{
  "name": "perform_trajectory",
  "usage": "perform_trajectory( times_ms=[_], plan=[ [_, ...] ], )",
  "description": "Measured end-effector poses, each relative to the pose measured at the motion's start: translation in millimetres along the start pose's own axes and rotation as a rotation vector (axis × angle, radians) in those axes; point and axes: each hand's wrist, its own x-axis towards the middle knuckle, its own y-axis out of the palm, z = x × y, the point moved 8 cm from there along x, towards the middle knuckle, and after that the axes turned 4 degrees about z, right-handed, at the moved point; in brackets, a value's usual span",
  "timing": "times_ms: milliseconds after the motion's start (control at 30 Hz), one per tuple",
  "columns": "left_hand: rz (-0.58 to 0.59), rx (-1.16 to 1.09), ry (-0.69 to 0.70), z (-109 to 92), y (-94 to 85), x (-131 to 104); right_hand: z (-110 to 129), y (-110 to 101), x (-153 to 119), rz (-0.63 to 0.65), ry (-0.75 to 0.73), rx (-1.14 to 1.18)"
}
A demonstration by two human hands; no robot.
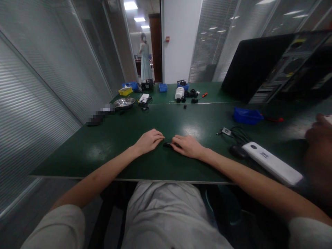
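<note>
On the green tabletop [124, 166], straight in front of me, my two hands are close together. My right hand [187, 145] grips a small black object [167, 145], whose free end points left; its kind is too small to tell. Just left of that end is my left hand [149, 141], with thumb and fingers pressed together at the tips. Whether something tiny is between those fingertips I cannot make out. The left fingertips look apart from the black object.
To the right lie a white power strip [272, 162], black cables [240, 133] and a blue tray [247, 116]. Another person's hand [317, 138] is at the right edge. Farther back are a metal bowl [124, 102], an orange screwdriver [204, 95] and a large black computer case [254, 65].
</note>
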Motion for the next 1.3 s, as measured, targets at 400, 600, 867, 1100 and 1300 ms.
perform_trajectory(
  times_ms=[400, 600, 867, 1100, 1300],
  plan=[
    [0.082, -0.122, 0.043, -18, 8.0, 1, 0, -4, -5, -0.065, -0.034, 0.051],
    [0.048, -0.177, -0.021, 1, 2.7, -1, -1, -7, -5, -0.09, -0.021, 0.041],
    [0.161, -0.102, -0.134, 34, 5.2, -8, -3, -6, -5, -0.116, -0.032, 0.043],
    [-0.057, 0.128, -0.769, 212, -81.8, -115, -2, -8, -6, -0.114, -0.04, 0.064],
    [-0.13, 0.25, -1.216, 280, -149.6, -237, -2, -8, -5, -0.11, -0.036, 0.09]
  ],
)
